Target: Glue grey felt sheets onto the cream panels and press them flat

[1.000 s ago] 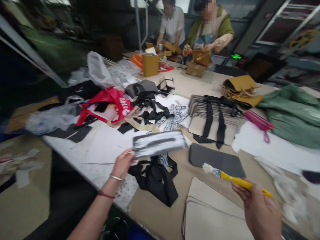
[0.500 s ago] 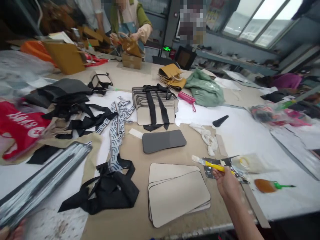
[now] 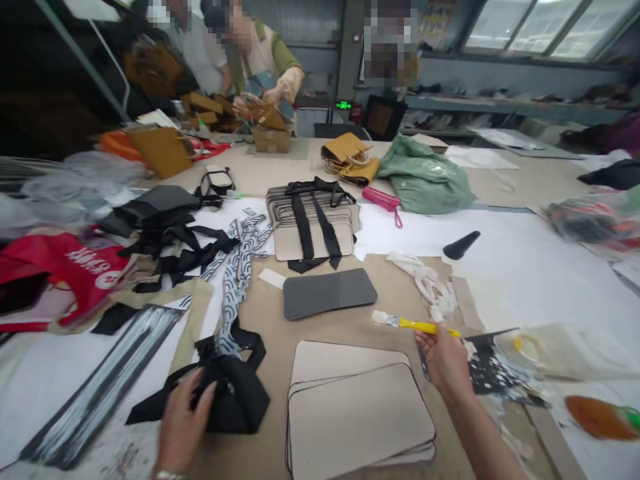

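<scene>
My right hand (image 3: 444,353) grips a yellow-handled brush (image 3: 425,327), its whitish bristles pointing left. My left hand (image 3: 184,417) is over the left part of a black fabric piece (image 3: 240,393), thumb and fingers apart; whether it touches the fabric is unclear. Between my hands lies a stack of beige rounded panels (image 3: 360,420). Behind them is a dark grey panel (image 3: 330,293). A black strip smeared with white (image 3: 105,387) lies at the left. Patterned strips (image 3: 235,280) run down to the black fabric.
Farther back, black straps cross a stack of beige panels (image 3: 285,240). A glue-spotted board (image 3: 487,367) and an amber bottle (image 3: 595,417) lie at the right. A green bag (image 3: 430,177) and pink pouch (image 3: 381,199) sit behind. People stand across the table.
My left hand has left the end of the white-smeared strip, which now lies flat, and moved right to the black fabric. The brush has shifted slightly left, and the view has turned.
</scene>
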`<state>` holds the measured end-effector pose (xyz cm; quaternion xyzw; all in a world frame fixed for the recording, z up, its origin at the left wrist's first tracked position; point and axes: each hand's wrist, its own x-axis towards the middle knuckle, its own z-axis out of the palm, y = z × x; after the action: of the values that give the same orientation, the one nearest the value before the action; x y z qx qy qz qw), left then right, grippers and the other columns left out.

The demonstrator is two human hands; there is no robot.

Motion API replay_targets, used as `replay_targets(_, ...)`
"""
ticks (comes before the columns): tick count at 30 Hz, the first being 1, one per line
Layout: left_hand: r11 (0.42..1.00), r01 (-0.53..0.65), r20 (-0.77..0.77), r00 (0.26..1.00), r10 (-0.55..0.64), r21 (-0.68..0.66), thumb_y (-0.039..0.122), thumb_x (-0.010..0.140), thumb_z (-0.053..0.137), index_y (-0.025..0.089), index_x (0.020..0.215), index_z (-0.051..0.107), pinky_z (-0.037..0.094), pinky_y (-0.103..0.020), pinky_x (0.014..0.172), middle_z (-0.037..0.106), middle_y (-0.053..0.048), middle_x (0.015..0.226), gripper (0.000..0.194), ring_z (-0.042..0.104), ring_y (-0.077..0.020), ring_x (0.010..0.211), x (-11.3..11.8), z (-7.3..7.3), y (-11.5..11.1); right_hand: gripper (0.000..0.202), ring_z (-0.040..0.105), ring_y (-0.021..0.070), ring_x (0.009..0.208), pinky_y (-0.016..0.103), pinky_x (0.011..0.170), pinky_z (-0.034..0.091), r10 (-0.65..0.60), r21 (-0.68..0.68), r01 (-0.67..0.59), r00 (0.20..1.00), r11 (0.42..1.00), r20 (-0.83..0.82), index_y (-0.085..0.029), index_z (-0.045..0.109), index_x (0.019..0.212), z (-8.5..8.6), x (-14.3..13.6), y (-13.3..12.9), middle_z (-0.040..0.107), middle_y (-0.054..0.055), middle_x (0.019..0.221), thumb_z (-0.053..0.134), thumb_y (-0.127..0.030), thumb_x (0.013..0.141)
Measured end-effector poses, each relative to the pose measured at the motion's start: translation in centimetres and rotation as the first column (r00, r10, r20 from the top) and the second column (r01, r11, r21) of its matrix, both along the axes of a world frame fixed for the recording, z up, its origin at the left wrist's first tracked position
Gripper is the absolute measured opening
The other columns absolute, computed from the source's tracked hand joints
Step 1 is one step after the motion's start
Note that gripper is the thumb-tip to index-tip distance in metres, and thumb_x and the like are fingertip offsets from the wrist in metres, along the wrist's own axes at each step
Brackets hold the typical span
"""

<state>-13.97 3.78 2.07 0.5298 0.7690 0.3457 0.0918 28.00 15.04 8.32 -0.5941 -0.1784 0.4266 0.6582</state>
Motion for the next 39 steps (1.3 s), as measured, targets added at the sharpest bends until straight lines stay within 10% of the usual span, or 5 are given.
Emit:
replay_targets(8,0.845,0.525,-0.240,0.812,-0.532,-0.099,0.016,0.076,0.055,0.020,0.110,0.057,0.040,-0.043,0.094,0.056,-0.009,0.117,0.034,0.045,-0.0240,0.113,10.2,0.6,12.3,0.040,0.060,0.0128,0.053,0.022,0.047,0.051,0.341,0.061,-0.362,0.914,0.930,0.220,-0.015,0.052,0.083,-0.2,-11.6,7.6,0.061,-0.001,0.063,0.057,-0.053,0.070)
replay_targets(17,0.810,0.565,-0.234,0.775,-0.587,-0.157,0.017,0.083,0.048,0.029,0.109,0.059,0.038,-0.041,0.088,0.057,-0.006,0.116,0.031,0.045,-0.0219,0.109,9.9,-2.4,15.4,0.042,0.061,0.0170,0.054,0.028,0.051,0.051,0.461,-0.091,-0.464,0.802,0.881,0.378,-0.019,0.048,0.083,-2.8,-20.7,11.7,0.064,0.004,0.068,0.043,-0.060,0.075)
replay_targets(31,0.797,0.577,-0.302,0.739,-0.602,-0.178,0.003,0.075,0.046,0.034,0.108,0.060,0.038,-0.038,0.084,0.060,-0.001,0.114,0.048,0.050,-0.0220,0.103,9.3,-2.1,15.4,0.037,0.061,0.0226,0.055,0.035,0.063,0.046,0.144,-0.217,0.066,0.558,0.974,0.817,-0.019,0.050,0.068,-0.5,-3.3,13.0,0.058,0.005,0.048,0.038,-0.052,0.080)
replay_targets(39,0.772,0.615,-0.346,0.697,-0.628,-0.161,0.028,0.080,0.037,0.033,0.106,0.062,0.043,-0.037,0.069,0.063,-0.004,0.107,0.037,0.055,-0.0251,0.092,8.1,-3.3,16.3,0.037,0.061,0.0174,0.052,0.029,0.055,0.049,-0.021,-0.104,0.153,0.648,0.983,0.762,-0.019,0.054,0.077,1.0,3.3,5.4,0.062,0.001,0.056,0.037,-0.052,0.080)
